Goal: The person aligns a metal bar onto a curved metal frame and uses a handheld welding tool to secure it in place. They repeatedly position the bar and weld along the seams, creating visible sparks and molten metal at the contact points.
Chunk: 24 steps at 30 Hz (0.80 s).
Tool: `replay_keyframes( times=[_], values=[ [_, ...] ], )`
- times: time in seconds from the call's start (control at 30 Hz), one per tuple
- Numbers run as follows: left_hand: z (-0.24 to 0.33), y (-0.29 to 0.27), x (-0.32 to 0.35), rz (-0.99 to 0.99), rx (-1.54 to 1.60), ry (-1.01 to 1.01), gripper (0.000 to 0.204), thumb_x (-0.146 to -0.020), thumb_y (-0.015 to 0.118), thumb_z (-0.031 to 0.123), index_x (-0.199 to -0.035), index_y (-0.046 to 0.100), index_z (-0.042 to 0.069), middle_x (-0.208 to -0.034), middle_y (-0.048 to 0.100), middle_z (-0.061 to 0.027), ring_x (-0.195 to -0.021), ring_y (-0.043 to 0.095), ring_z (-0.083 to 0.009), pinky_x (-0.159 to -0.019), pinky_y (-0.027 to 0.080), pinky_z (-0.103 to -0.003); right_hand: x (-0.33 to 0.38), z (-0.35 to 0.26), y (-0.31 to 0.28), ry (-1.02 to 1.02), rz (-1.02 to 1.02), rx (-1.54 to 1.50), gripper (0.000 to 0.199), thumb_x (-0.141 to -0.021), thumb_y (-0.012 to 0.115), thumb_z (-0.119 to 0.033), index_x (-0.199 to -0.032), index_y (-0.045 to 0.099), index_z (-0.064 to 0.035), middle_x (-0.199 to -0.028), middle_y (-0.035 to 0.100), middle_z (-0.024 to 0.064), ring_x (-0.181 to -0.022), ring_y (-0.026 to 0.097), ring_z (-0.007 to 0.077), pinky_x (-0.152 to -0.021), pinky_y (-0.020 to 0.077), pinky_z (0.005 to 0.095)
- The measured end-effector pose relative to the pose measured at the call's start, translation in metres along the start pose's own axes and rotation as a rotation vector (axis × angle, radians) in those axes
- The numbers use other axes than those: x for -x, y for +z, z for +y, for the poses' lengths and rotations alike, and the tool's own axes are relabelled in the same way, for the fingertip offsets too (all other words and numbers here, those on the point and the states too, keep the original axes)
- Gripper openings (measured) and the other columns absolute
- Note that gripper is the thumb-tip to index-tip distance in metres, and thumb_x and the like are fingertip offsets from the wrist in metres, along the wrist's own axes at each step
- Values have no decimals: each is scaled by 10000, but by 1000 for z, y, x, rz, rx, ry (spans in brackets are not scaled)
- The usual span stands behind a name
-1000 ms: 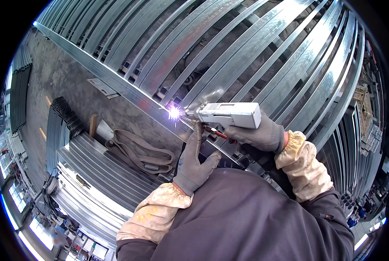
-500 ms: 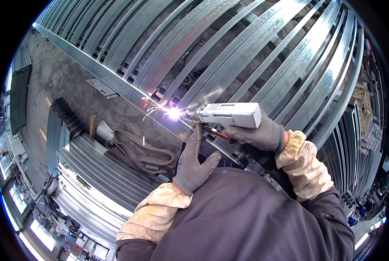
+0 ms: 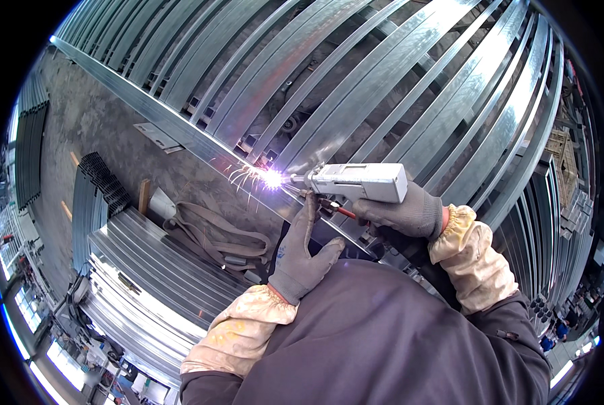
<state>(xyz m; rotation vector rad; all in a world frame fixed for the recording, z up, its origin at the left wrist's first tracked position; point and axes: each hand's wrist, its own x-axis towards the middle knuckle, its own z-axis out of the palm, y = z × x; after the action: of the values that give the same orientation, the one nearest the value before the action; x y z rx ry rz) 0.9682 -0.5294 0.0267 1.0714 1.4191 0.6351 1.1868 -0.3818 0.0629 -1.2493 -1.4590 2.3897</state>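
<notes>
My right hand [image 3: 406, 212], in a grey glove, grips a white box-shaped welding gun [image 3: 359, 182] whose nozzle points left at a bright arc with sparks [image 3: 271, 179]. The arc sits on a long galvanised steel rail [image 3: 160, 115] that crosses a frame of many parallel steel slats [image 3: 396, 74]. My left hand [image 3: 302, 253], also in a grey glove, has its fingers straight and rests against the rail just under the gun's nozzle, holding nothing. Cream leather sleeves cover both forearms.
A stack of galvanised steel profiles [image 3: 150, 283] lies low on the left, with a beige lifting strap [image 3: 211, 233] beside it on the concrete floor [image 3: 106, 135]. Dark profile bundles [image 3: 99, 179] stand further left. More slats curve down the right side.
The arc and both hands have stayed almost in the same spot. Sparks flare out to the left of the arc, more than one second ago.
</notes>
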Motion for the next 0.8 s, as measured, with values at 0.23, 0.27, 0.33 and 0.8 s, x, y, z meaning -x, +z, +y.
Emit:
replay_keyframes(
  times=[0.23, 0.27, 0.33, 0.8],
  values=[
    [2, 1, 0, -8, 64, -20, 953, -885, 736, 161, -1642, 181, -2, -1502, 479, -210, -1213, 476, -241, -1012, 410, -337, 5, -4, 2, 60, 6, -25, 468, -957, 765, -239, -1352, 615, -39, -1050, 713, 46, -867, 639, 91, -744, 558, 278],
    [3, 1, 1, -9, 83, -36, 969, -877, 751, 200, -1636, 189, -17, -1531, 458, -236, -1333, 465, -290, -1097, 388, -364, 5, -4, 1, 50, 6, -19, 467, -956, 766, -236, -1351, 615, -38, -1049, 713, 45, -864, 638, 92, -741, 558, 278],
    [5, 2, 2, -13, 118, -67, 988, -868, 766, 239, -1629, 199, -32, -1557, 441, -263, -1450, 457, -340, -1181, 369, -392, 6, -2, 0, 63, -6, -19, 468, -954, 767, -229, -1354, 614, -39, -1051, 711, 44, -861, 635, 90, -734, 559, 277],
    [1, 3, 3, -19, 61, -7, 976, -872, 772, 258, -1627, 219, -22, -1532, 467, -268, -1421, 486, -360, -1159, 397, -408, 11, 4, 1, 34, 3, -41, 509, -962, 756, -192, -1414, 572, -47, -1057, 690, 32, -839, 604, 69, -693, 544, 259]
  ],
)
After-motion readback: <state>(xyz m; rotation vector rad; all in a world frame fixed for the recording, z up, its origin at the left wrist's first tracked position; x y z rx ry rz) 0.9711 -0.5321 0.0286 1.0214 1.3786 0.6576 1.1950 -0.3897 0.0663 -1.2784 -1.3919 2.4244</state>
